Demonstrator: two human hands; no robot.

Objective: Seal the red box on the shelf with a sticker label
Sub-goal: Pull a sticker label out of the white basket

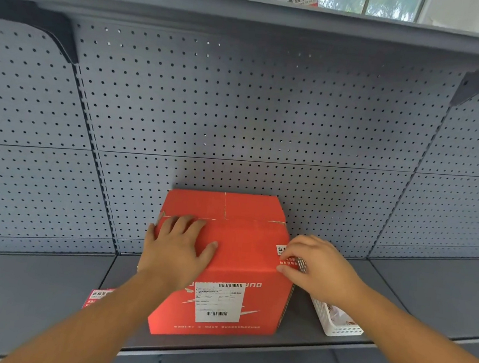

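Note:
A red box (241, 246) stands on the grey shelf (31, 293) against the pegboard, its top flaps folded down, a white shipping label on its front. My left hand (178, 247) lies flat on the box top near the left side, fingers spread. My right hand (316, 266) is at the box's right top edge, fingers pressing a red and white sticker label (283, 257) onto the corner. Part of the sticker is hidden under my fingers.
A white perforated basket (336, 322) sits on the shelf right of the box, behind my right forearm. A red sticker sheet (98, 296) lies left of the box, partly under my left arm. Another grey shelf (249, 9) overhangs above. The pegboard wall (239, 108) closes the back.

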